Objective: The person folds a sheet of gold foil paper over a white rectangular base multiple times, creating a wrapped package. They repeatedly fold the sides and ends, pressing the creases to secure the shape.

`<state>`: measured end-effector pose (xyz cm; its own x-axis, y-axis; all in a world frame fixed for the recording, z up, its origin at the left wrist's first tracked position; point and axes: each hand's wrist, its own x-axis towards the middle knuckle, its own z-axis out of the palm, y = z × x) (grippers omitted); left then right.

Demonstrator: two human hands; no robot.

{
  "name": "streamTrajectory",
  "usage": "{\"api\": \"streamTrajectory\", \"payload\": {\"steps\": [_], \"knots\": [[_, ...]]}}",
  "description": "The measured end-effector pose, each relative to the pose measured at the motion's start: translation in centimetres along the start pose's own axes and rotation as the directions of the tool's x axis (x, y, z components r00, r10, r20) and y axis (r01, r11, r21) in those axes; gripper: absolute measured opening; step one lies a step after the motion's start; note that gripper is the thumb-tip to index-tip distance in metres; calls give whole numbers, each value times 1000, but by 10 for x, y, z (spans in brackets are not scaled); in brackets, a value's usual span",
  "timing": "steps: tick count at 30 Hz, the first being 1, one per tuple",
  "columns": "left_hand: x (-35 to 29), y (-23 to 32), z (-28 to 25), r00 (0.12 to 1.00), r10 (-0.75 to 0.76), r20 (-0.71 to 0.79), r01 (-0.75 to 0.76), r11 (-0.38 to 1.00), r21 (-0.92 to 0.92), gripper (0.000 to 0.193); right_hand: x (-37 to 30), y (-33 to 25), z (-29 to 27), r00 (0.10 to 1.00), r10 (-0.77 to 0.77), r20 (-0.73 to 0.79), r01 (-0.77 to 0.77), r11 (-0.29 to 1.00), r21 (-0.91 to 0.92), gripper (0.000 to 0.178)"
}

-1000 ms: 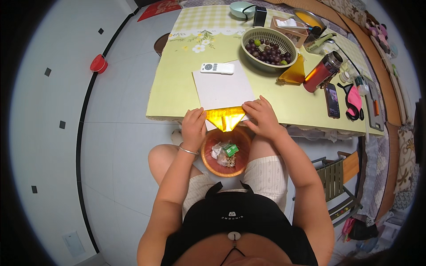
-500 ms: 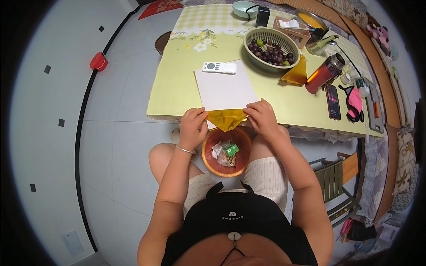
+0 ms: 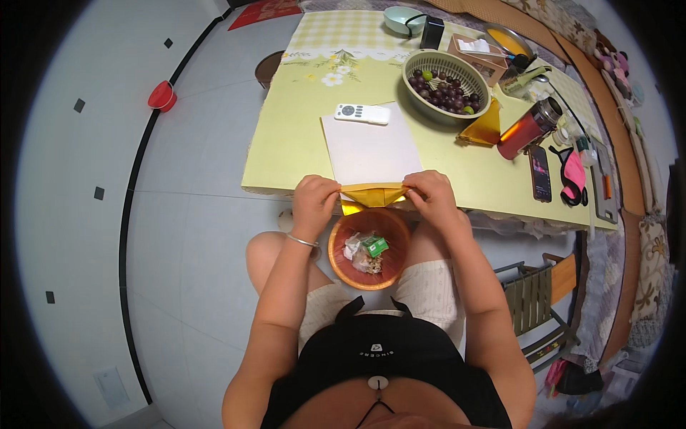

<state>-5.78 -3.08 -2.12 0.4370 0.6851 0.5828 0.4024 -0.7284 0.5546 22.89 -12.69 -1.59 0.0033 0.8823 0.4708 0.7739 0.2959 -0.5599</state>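
My left hand (image 3: 316,204) pinches the left end of a folded sheet of gold paper (image 3: 373,196) at the table's near edge. The right end is pinched by my right hand (image 3: 431,198). Between the hands the paper is creased, with a straight upper edge and a flap facing me; a shinier strip shows below its left side. Just beyond it lies a white sheet or stack of paper (image 3: 375,151), with a white remote control (image 3: 362,114) on its far part. A folded gold paper piece (image 3: 483,126) stands farther right, beside the fruit basket.
Below the paper, between my knees, is a brown bin (image 3: 339,266) holding rubbish. The basket of grapes (image 3: 443,116), a red thermos flask (image 3: 529,129), a phone (image 3: 541,174) and a pink-and-black item (image 3: 572,174) stand or lie to the right. A folding chair (image 3: 530,300) is at lower right.
The gold paper's downward-pointing flap now looks shorter and flatter, and a shiny strip has come into sight beneath it. Both hands keep their pinch at its ends. The whole view has shifted slightly.
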Motion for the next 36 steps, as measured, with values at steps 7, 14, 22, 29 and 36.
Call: {"api": "streamTrajectory", "payload": {"steps": [7,14,22,29,36], "knots": [[1,5,-3,999,-38,-3,38,996,-82,14,-11,-2,2,996,-25,-81,25,1000,-8,20],[16,5,-7,943,-334,6,309,865,-396,7,9,-13,-7,947,313,-77,-239,841,485,10],[71,16,2,751,-652,106,416,343,-842,11,64,-28,8,833,532,-150,-115,432,894,10],[65,-14,16,747,-653,126,419,315,-852,11,64,-16,32,819,555,-149,-137,441,887,12],[77,-15,13,733,-671,115,402,290,-869,12,68,-10,33,801,591,-95,-202,415,887,15]]}}
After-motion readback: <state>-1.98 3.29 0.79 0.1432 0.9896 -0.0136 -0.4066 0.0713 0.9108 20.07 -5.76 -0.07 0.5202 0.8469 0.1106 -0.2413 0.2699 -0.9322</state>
